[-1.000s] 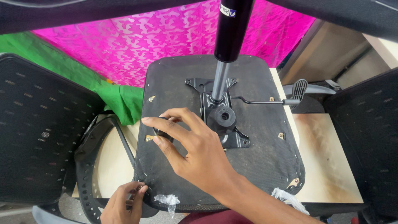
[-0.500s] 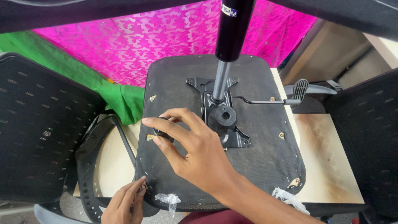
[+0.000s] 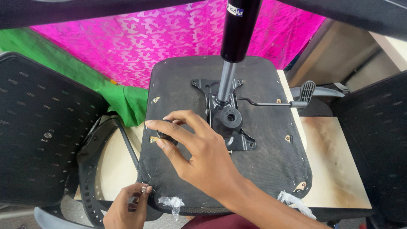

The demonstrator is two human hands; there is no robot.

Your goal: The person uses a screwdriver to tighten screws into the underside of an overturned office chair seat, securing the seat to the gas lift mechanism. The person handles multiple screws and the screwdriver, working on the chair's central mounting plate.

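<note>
1. My right hand (image 3: pixel 203 157): grip spread, fingertips closed on a small black knob (image 3: pixel 166 136) at the left edge of the upturned seat base (image 3: pixel 271 161).
2. My left hand (image 3: pixel 127 208): grip pinched on a small silver screw (image 3: pixel 143 189), below the seat's front-left corner.
3. Seat base: lies on the counter (image 3: pixel 339 169), gas cylinder (image 3: pixel 235 38) standing from its central plate.
4. Black armrest (image 3: pixel 97 161): just left of the seat.
</note>
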